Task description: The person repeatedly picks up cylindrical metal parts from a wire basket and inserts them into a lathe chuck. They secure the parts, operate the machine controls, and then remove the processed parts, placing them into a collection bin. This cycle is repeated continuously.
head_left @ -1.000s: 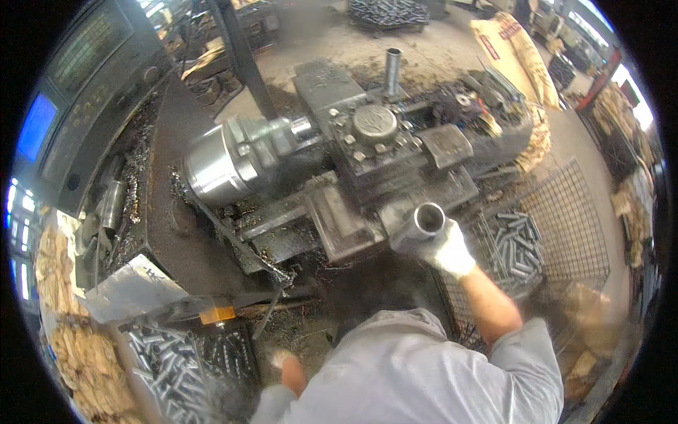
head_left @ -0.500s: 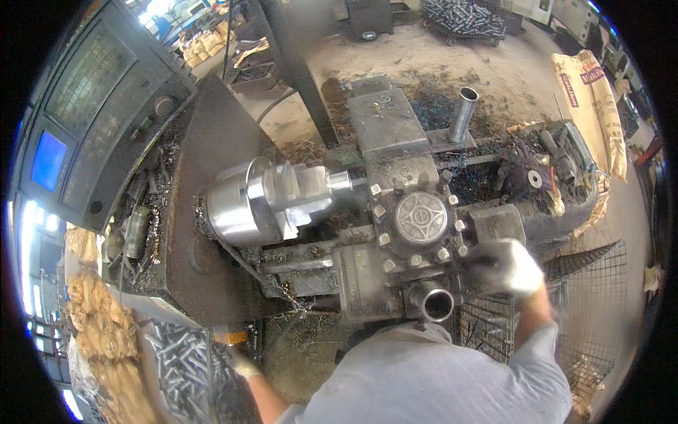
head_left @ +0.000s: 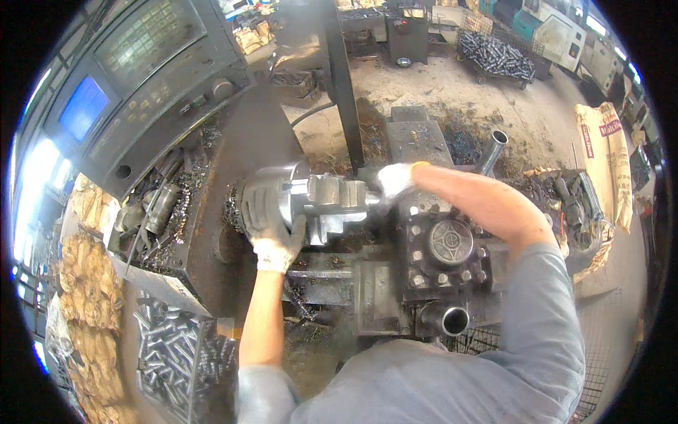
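My left hand (head_left: 267, 215), in a grey glove with a white cuff, lies against the side of a shiny lathe chuck (head_left: 288, 173). Its fingers stretch along the metal and the thumb stands apart. Stepped jaws (head_left: 335, 191) project from the chuck's face toward the right. Beside their outer end is my right hand (head_left: 395, 180), in a white glove, its arm crossing above the tool turret (head_left: 452, 242). The right fingertips are blurred and partly hidden, so what they hold, if anything, does not show.
A metal tube (head_left: 494, 148) leans behind the turret; a hollow round holder (head_left: 454, 321) juts out near my body. At left are a control panel with a blue screen (head_left: 83, 107) and a bin of metal tubes (head_left: 166, 346). Tools lie on the right ledge (head_left: 575, 201).
My left hand has risen from the lower left onto the chuck. My right hand has moved from the turret's right side across to the jaws. The view has shifted.
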Demonstrator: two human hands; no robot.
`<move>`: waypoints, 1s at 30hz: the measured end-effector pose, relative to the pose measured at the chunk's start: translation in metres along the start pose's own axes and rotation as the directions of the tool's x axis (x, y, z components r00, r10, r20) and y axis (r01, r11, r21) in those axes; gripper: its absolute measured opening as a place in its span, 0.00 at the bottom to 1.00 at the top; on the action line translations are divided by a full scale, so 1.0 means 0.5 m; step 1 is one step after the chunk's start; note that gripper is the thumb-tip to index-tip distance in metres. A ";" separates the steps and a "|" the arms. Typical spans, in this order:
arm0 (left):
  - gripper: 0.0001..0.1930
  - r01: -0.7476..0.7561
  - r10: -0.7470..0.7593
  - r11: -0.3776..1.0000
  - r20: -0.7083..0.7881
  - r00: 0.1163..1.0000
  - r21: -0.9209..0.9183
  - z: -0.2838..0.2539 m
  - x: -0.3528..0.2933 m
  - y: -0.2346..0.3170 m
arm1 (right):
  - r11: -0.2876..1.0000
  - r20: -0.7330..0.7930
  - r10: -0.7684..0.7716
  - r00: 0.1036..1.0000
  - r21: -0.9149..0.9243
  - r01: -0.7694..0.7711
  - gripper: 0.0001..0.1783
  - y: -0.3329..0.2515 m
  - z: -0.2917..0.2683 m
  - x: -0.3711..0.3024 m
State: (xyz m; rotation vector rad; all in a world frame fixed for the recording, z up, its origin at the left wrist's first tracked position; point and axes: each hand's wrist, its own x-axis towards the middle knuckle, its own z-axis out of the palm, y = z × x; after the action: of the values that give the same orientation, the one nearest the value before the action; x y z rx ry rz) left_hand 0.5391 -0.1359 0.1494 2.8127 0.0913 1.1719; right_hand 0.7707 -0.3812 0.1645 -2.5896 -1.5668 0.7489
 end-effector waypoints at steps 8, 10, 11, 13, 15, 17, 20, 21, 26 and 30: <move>0.38 0.003 0.000 0.997 -0.039 0.999 0.074 0.051 -0.004 -0.039 | 0.787 0.507 -0.062 0.860 0.555 -0.270 0.28 0.071 0.012 0.061; 0.39 -0.050 0.055 0.997 -0.081 0.995 0.061 0.050 -0.004 -0.042 | 0.875 0.277 -0.065 0.959 0.477 -0.078 0.32 0.065 0.013 0.068; 0.39 -0.049 0.053 0.997 -0.056 0.997 0.067 0.049 -0.002 -0.043 | 0.937 0.212 -0.102 0.972 0.349 0.022 0.35 0.058 0.014 0.069; 0.39 -0.064 0.066 0.997 -0.079 0.995 0.038 0.043 0.007 -0.039 | 0.994 0.234 -0.022 0.972 0.112 -0.004 0.36 0.054 0.022 0.042; 0.40 -0.065 0.067 0.997 -0.063 0.996 0.031 0.038 0.014 -0.032 | 0.999 0.086 0.032 0.996 -0.007 -0.031 0.35 0.078 0.023 -0.033; 0.39 -0.051 0.053 0.998 -0.070 0.996 0.020 0.037 0.012 -0.024 | 0.965 -0.089 0.128 0.988 -0.218 -0.145 0.36 0.122 0.021 -0.121; 0.39 0.003 -0.001 0.998 -0.033 0.999 0.059 0.043 0.003 -0.025 | 0.932 -0.465 0.351 0.813 0.259 -0.254 0.42 0.161 0.061 -0.277; 0.39 0.018 -0.015 0.996 -0.029 0.999 0.085 0.047 0.000 -0.028 | 0.855 -0.509 0.496 0.703 0.429 -0.292 0.43 0.156 0.074 -0.317; 0.40 -0.083 0.084 0.996 -0.098 0.992 0.021 0.037 0.011 -0.031 | 0.782 -0.718 0.620 0.316 0.595 -0.184 0.46 0.034 -0.004 -0.411; 0.45 0.029 -0.028 0.998 0.029 0.999 -0.055 -0.044 0.012 0.047 | 0.901 -0.872 0.430 0.232 0.399 -0.171 0.43 -0.191 -0.035 -0.491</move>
State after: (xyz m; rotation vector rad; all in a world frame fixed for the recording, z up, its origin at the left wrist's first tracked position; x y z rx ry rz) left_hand 0.5280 -0.1571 0.1716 2.7697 0.0951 1.1116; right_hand 0.6057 -0.5364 0.3000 -2.2868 -0.5089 -0.6336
